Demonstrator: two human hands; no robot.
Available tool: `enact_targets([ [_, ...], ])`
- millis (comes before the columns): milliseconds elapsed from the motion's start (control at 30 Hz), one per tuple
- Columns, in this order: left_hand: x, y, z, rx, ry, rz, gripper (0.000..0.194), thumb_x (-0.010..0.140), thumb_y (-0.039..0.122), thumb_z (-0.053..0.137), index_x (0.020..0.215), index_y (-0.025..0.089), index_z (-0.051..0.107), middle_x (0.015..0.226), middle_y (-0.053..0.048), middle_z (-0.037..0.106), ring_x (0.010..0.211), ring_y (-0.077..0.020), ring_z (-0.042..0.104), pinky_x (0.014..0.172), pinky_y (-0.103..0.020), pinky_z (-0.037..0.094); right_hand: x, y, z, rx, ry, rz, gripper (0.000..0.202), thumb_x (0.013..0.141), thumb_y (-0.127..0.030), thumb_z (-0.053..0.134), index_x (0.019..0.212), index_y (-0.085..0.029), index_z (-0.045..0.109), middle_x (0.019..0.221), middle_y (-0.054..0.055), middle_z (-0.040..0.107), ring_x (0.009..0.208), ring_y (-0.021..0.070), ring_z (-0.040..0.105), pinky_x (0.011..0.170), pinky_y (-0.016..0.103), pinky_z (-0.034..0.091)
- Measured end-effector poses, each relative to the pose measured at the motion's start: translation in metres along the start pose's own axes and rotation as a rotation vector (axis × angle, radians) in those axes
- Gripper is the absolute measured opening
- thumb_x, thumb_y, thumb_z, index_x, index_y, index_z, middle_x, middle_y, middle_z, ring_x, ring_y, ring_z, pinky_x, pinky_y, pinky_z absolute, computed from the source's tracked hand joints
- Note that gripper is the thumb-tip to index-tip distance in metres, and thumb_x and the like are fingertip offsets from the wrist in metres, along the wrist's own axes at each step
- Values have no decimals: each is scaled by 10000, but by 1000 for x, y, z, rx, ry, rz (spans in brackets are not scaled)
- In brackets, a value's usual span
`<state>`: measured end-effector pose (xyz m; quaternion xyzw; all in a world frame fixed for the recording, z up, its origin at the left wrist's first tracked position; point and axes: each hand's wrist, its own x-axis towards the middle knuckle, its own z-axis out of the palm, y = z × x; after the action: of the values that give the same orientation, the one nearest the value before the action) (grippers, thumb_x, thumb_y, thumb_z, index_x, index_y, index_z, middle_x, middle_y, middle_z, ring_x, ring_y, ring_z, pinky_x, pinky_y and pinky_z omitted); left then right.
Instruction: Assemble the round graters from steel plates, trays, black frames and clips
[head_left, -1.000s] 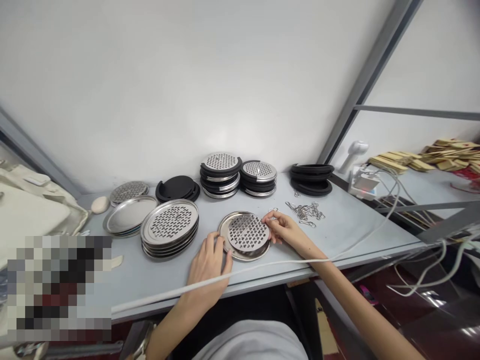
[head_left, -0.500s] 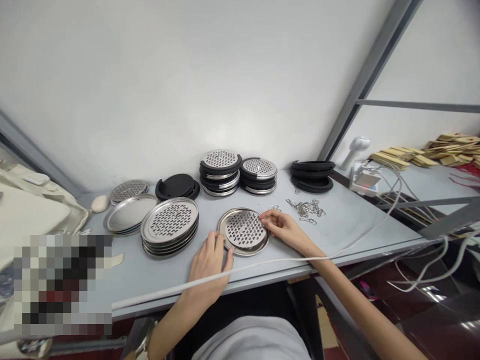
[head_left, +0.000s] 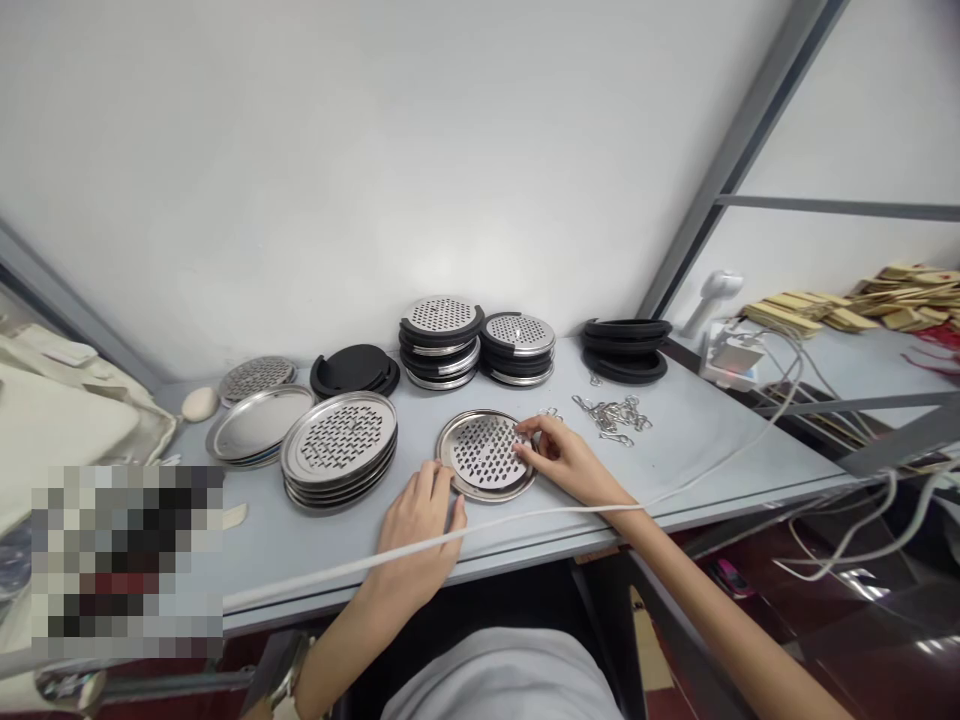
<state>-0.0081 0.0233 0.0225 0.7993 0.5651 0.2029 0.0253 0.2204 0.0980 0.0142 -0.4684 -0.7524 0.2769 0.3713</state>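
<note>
Disc, perforated (head_left: 489, 452): one, lying within a metal tray (head_left: 495, 495); our left hand (head_left: 412, 522), fingers loosely spread, touches its rim; our right hand (head_left: 566, 462), thumb and forefinger narrowly parted, meets the disc. Nesting looks nearly done, we judge; black rings (head_left: 624, 352) remain apart.

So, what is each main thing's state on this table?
Round silver metal dish: flat
Perforated round silver disc: inside dish
Perforated silver plates: stacked
Plain silver plates: stacked
Flat black discs: stacked
Black-and-silver perforated discs: two stacks
Black rings: stacked
Silver metal clips: loosely heaped
</note>
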Motion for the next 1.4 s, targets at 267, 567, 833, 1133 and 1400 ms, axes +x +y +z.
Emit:
enact_targets([
  [267, 1, -2, 3, 27, 5, 20, 218, 894, 223, 389, 1097, 196, 466, 1067, -74, 521, 981, -212, 545, 796, -330, 470, 0, 2, 0, -75, 32, -21, 258, 874, -399, 506, 1034, -204, 563, 860, 26, 518, 618, 116, 485, 625, 275, 444],
  [567, 2, 0, 2, 33, -12, 15, 234, 892, 216, 385, 1110, 188, 464, 1108, -83, 516, 1017, -215, 543, 822, -332, 472, -3, 0, 2, -157, 10, -69, 260, 915, -385, 442, 1083, -200, 514, 907, 45, 502, 623, 121, 496, 672, 298, 457],
  [833, 2, 0, 1, 40, -29, 7, 250, 897, 226, 385, 1135, 174, 442, 1093, -82, 517, 1004, -211, 539, 809, -334, 475, -6, -7, 0, -222, -42, -111, 370, 870, -453, 512, 1152, -214, 503, 1024, 72, 512, 654, 129, 522, 682, 303, 481],
  [1133, 1, -2, 5, 65, -11, 20, 246, 894, 224, 394, 1127, 179, 459, 1114, -85, 514, 997, -209, 545, 811, -326, 474, -9, -17, -3, -317, -69, -390, 226, 844, -372, 570, 995, -218, 640, 1061, 93, 550, 971, 219, 522, 880, 382, 430],
  [1400, 1, -2, 6, 62, 7, 16, 255, 893, 229, 394, 1136, 188, 459, 1127, -89, 516, 1010, -216, 551, 817, -332, 477, -15, -24, -6, -264, -196, -462, 205, 890, -257, 471, 924, -206, 667, 898, 77, 646, 861, 193, 554, 804, 356, 462],
])
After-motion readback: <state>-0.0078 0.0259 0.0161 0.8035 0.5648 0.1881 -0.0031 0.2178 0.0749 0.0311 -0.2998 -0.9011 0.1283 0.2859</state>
